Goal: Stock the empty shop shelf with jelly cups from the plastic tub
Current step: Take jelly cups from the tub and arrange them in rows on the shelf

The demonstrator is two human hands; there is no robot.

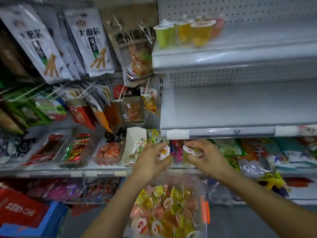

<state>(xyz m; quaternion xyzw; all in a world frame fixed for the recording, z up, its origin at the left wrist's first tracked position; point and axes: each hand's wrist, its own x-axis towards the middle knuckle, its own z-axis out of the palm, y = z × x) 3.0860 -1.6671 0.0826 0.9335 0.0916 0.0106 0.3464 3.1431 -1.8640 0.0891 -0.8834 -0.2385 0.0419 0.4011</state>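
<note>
A clear plastic tub [200,189] full of several jelly cups in yellow, orange and pink stands low at the centre. My left hand [151,160] is closed around an orange jelly cup [163,152] above the tub. My right hand [207,157] grips a greenish jelly cup [193,151] beside it. Both hands sit just below the front edge of a bare white shelf [240,107]. On the shelf above [240,47], several jelly cups [187,31] stand upright at its left end.
Hanging snack bags [89,42] fill the pegboard on the left. Packaged snacks [77,150] crowd the lower shelf behind my hands, left and right. A blue crate with a red box [25,213] sits at bottom left. A price rail [223,132] runs along the bare shelf's front.
</note>
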